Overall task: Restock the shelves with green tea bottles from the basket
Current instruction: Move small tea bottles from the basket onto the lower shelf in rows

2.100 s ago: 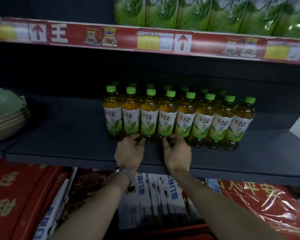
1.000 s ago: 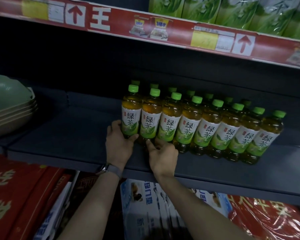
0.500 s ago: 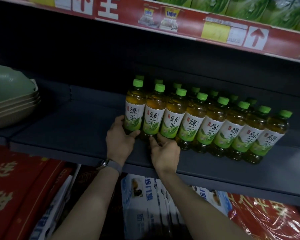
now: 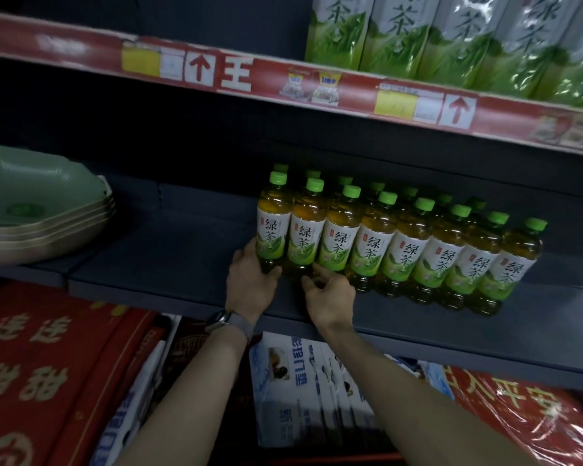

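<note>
Left hand (image 4: pixel 251 285) is up on the shelf, fingers (image 4: pixel 246 251) wrapped round the base of the leftmost green tea bottle (image 4: pixel 272 227), thumb pressed across its front near the bottom — that's a grasp, the bottle upright between thumb and fingers. Right hand (image 4: pixel 330 299) sits just beside it, fingers (image 4: pixel 312 283) curled and loose at the foot of the second bottle (image 4: pixel 306 237); the tips touch or nearly touch its base, and whether they truly grip it can't be made out.

Out from the fingers to the right runs the front row of green tea bottles (image 4: pixel 408 257), eight across, shoulder to shoulder, green caps up, white-and-green labels facing out, the line slanting back toward the front edge as it goes right. Behind them, a second row shows only by its caps (image 4: pixel 376 186).

All of it stands on the dark grey shelf (image 4: pixel 182 264), bare to the left of the left hand. A watch (image 4: pixel 221 319) rides the left wrist, just below the shelf edge.

Well left of the fingers, a stack of green trays (image 4: pixel 41 210) sits on the same level. Above the hands, a red price strip (image 4: pixel 283 82) fronts the upper shelf, with green tea packs (image 4: pixel 451 31) standing on it. Below the fingers: white and blue cartons (image 4: pixel 303 398) between the forearms, red boxes (image 4: pixel 31 381) to the left, red plastic-wrapped packaging (image 4: pixel 535 418) to the right.
</note>
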Tool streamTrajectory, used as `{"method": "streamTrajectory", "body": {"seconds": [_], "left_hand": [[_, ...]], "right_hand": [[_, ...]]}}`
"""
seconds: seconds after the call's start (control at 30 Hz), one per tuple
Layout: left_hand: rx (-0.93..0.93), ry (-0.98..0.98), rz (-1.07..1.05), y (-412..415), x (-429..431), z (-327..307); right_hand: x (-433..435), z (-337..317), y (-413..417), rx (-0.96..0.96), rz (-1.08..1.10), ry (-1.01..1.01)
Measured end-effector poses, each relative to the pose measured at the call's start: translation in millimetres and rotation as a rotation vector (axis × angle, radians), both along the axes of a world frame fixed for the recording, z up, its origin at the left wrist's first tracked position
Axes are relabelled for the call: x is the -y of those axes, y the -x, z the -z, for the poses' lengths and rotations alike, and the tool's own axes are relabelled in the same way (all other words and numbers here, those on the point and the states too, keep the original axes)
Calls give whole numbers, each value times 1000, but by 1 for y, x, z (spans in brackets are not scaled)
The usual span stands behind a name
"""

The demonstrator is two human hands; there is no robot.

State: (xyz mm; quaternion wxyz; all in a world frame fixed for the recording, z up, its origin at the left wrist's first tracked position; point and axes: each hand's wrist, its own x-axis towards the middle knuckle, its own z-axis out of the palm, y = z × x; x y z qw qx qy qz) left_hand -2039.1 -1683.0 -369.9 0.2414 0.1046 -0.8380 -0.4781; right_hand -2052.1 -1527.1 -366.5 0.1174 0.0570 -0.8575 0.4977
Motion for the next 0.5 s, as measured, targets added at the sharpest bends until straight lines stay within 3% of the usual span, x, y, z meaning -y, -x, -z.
{"method": "streamTrajectory", "body": {"seconds": [0.27,0.4,0.5], "left_hand": [[89,117,61,-76,-24,-50],[65,249,136,-120,-49,-85],[1,320,205,-146,-63,-134]], "right_hand": [[-38,-38,-51,163,-156,-43],[-74,-85,-85,337,-406,40],[-110,-139,-107,294,-494,114]]}}
